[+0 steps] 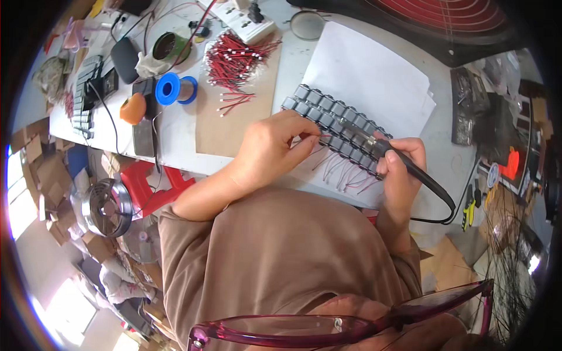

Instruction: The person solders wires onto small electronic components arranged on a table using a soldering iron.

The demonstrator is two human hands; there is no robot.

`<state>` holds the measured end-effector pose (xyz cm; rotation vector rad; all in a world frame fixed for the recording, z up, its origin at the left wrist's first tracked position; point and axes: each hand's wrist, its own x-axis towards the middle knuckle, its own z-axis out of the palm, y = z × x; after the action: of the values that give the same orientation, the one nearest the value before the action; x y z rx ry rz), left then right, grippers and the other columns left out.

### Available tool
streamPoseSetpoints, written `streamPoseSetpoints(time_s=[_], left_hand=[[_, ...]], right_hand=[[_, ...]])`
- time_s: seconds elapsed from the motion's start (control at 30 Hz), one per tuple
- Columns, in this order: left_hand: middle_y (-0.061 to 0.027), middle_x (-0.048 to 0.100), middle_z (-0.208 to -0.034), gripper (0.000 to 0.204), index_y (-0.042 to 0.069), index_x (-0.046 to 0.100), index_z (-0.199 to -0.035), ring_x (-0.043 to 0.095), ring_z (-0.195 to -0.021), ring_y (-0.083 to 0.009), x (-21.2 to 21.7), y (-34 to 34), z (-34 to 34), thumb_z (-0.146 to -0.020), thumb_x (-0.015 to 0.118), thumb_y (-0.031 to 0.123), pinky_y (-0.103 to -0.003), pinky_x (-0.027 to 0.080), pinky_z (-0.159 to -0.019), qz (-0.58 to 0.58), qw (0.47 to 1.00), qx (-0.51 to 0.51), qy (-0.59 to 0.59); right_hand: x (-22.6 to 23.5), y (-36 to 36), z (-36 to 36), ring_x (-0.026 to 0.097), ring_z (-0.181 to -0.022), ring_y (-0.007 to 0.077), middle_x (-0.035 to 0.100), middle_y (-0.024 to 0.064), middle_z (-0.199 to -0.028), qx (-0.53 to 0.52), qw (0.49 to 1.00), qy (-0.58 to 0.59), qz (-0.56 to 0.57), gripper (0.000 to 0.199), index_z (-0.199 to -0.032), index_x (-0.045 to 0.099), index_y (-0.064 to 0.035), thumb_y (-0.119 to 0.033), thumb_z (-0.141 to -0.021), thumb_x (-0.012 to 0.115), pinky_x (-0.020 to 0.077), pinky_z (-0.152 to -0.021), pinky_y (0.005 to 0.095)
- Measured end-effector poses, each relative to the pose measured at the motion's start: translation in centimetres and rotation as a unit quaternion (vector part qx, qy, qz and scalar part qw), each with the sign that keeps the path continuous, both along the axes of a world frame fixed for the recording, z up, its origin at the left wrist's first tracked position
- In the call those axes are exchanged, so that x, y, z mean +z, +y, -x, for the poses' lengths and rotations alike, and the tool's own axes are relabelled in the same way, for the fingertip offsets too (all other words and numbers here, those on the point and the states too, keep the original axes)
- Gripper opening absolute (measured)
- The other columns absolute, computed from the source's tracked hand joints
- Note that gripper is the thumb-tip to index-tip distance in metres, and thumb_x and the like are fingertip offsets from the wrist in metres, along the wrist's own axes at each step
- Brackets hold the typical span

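Currently | left fingers pinching wire | right fingers gripping soldering iron | grey blocks between

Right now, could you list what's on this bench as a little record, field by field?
Left hand: apparently pinching a red lead
Right hand: holding a soldering iron
Grey parts: in rows, thin wires along the near side
Red wires: heaped on a brown board
Blue spool: left of the wire heap
White paper: beyond the grey parts

Over the table, the right hand holds a soldering iron across rows of grey parts; the left hand pinches a thin wire. Cardboard bears piled red leads, a blue spool just left.
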<state>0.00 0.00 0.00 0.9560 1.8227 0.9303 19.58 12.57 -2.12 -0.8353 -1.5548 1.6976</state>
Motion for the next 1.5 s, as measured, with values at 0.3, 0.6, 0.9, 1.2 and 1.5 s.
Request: streamPoseSetpoints(time_s=[0.3,0.6,0.9,1.2,1.5], left_hand=[[-0.0041,0.057,-0.08,0.01,0.008,0.065,-0.077,0.05,-0.091,-0.0266,-3.1,1.5,-3.1,-0.069,0.069,0.003,-0.037,0.041,-0.078,-0.219,0.917,0.054,0.329],[-0.0022,0.056,-0.082,0.015,0.011,0.062,-0.074,0.052,-0.095,-0.0257,-4.7,1.4,-3.7,-0.063,0.071,0.007,-0.037,0.037,-0.082,-0.254,0.905,0.063,0.336],[-0.0049,0.058,-0.078,0.014,0.007,0.063,-0.075,0.053,-0.09,-0.0285,-4.4,1.3,-3.6,-0.064,0.071,0.003,-0.038,0.042,-0.08,-0.258,0.905,0.062,0.332],[-0.0049,0.058,-0.079,0.015,0.007,0.063,-0.075,0.054,-0.091,-0.0276,-4.5,1.3,-3.6,-0.064,0.072,0.003,-0.037,0.041,-0.08,-0.26,0.902,0.065,0.34],[-0.0049,0.058,-0.08,0.015,0.008,0.063,-0.075,0.054,-0.092,-0.0278,-4.5,1.3,-3.7,-0.064,0.072,0.004,-0.038,0.041,-0.081,-0.257,0.9,0.057,0.348]], right_hand=[[-0.8,0.0,-1.8,0.049,-0.057,0.0064,0.053,0.0054,-0.067,0.0,0.999,0.025,0.023,0.014,-0.093,0.048,0.0015,0.001,-0.081,0.054,0.0475,-0.09,0.0382],[-3.0,-0.8,-3.3,0.059,-0.098,0.0312,0.053,0.0096,-0.083,0.031,0.993,0.057,-0.096,0.018,-0.094,0.048,0.0017,-0.001,-0.079,0.058,0.0421,-0.095,0.0471],[-2.6,-1.0,-2.9,0.06,-0.087,0.0241,0.053,0.008,-0.079,0.039,0.99,0.045,-0.126,0.018,-0.093,0.048,0.0014,-0.003,-0.079,0.059,0.0401,-0.098,0.0494],[-2.9,-0.9,-2.9,0.055,-0.068,0.0124,0.05,0.0034,-0.07,0.048,0.988,0.065,-0.131,0.015,-0.09,0.049,0.0005,-0.001,-0.078,0.058,0.0388,-0.099,0.0514],[-2.9,-0.9,-2.8,0.055,-0.068,0.0119,0.052,0.0031,-0.069,0.042,0.984,0.055,-0.161,0.015,-0.091,0.05,-0.0001,-0.001,-0.078,0.059,0.0381,-0.1,0.0518]])
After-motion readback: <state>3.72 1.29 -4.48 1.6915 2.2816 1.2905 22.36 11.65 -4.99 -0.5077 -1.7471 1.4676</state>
